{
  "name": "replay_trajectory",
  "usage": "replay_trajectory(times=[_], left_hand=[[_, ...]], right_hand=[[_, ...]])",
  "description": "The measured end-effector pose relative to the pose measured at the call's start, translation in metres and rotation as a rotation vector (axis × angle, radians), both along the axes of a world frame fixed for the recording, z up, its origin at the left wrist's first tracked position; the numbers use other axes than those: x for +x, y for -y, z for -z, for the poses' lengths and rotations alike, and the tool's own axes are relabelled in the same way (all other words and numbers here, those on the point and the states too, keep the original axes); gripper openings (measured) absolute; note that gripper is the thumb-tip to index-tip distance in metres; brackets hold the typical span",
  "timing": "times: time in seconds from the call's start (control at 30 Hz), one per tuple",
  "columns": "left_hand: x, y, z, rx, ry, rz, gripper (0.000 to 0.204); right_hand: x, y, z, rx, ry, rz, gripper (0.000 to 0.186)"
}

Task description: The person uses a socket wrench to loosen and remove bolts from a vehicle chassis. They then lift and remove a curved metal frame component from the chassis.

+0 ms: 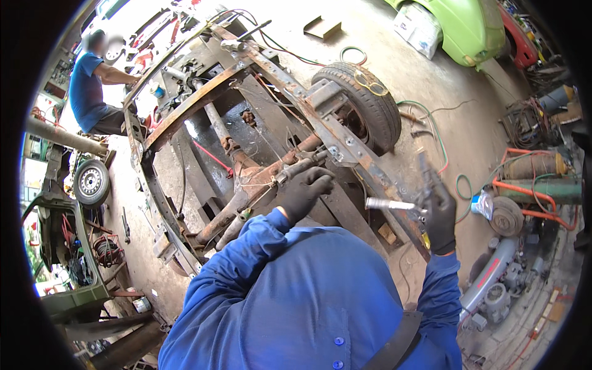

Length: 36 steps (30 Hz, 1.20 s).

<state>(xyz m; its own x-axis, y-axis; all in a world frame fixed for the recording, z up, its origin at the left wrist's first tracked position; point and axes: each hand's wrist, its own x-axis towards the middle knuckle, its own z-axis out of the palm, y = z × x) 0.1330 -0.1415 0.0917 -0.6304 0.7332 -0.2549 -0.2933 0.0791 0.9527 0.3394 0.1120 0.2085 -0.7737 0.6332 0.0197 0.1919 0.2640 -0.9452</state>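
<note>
My left hand (306, 196), in a dark glove, is raised over the rear of a rusty vehicle frame (213, 84). Its fingers are loosely bent and apart, with nothing visible in them. Close to its fingertips is a grey cylindrical part (300, 168), beside the rusty axle (248, 179). My right hand (439, 216), also gloved, is closed around a silver-and-white cylindrical tool (390, 204) that points left over the frame's right rail (365, 161). Motion blurs that tool and my right fingers, so its exact kind is unclear.
A wheel (364, 108) stands against the right rail, with wire rings on its tyre. Hoses (431, 123) trail over the floor at right, near a compressor (493, 277). Far left, a person in a blue shirt (86, 86) sits by the frame. A green car body (459, 28) stands behind.
</note>
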Motion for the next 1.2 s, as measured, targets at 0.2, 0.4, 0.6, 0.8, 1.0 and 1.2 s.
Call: replay_trajectory(times=[0.2,0.4,0.6,0.8,1.0,1.2], left_hand=[[0.005,0.060,0.072,-0.232,-0.013,-0.079,0.028],[0.019,0.148,0.164,-0.584,-0.094,-0.077,0.033],[0.056,0.258,0.235,-0.784,0.094,-0.264,0.036],[0.064,0.287,0.242,-0.959,-0.063,-0.114,0.034],[0.033,0.230,0.200,-0.763,0.067,-0.249,0.032],[-0.009,0.158,0.139,-0.523,-0.053,-0.243,0.030]], right_hand=[[-0.025,-0.014,-0.027,-0.002,-0.283,0.246,0.049],[-0.065,-0.039,0.097,0.223,0.357,0.180,0.039],[-0.042,-0.055,0.147,-0.024,0.493,0.205,0.040],[-0.047,-0.037,0.126,0.123,0.547,-0.031,0.033],[-0.033,-0.032,0.135,0.171,0.643,0.052,0.038],[-0.014,-0.013,0.124,-0.010,0.376,-0.009,0.042]])
